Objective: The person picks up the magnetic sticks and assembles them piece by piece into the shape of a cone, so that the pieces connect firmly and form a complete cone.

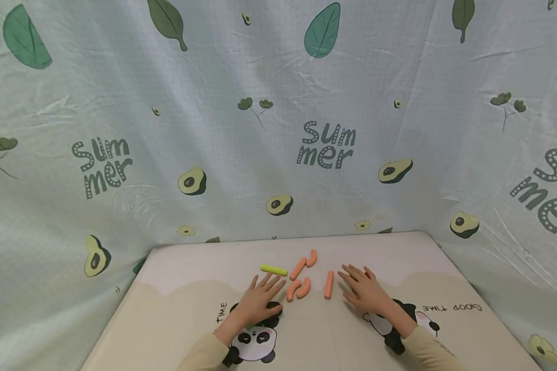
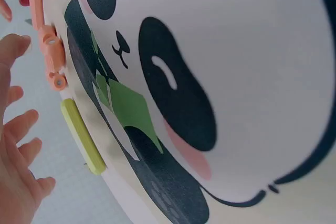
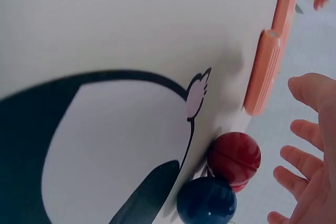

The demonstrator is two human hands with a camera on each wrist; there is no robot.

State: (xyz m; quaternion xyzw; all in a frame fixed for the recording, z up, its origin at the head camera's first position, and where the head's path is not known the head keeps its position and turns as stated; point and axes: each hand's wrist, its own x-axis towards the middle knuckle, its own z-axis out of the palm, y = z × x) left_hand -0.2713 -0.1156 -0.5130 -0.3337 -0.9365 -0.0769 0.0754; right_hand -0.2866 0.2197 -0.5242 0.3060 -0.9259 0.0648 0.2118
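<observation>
My left hand (image 1: 259, 303) hovers palm down with fingers spread, its fingertips close to a yellow-green stick (image 1: 274, 270). To its right lie curved orange plastic pieces (image 1: 304, 287) and a straight orange stick (image 1: 298, 268). Another straight orange stick (image 1: 329, 284) sits just left of my right hand (image 1: 365, 292), which is also spread and holds nothing. In the right wrist view, a glossy red ball (image 3: 234, 157) and a dark blue ball (image 3: 206, 200) rest beneath the right hand. From the head view that hand mostly hides them.
A padded table cover (image 1: 334, 340) with printed pandas lies under everything. Behind and at both sides hangs a pale curtain (image 1: 232, 154) with leaf and avocado prints, meeting the table's far edge.
</observation>
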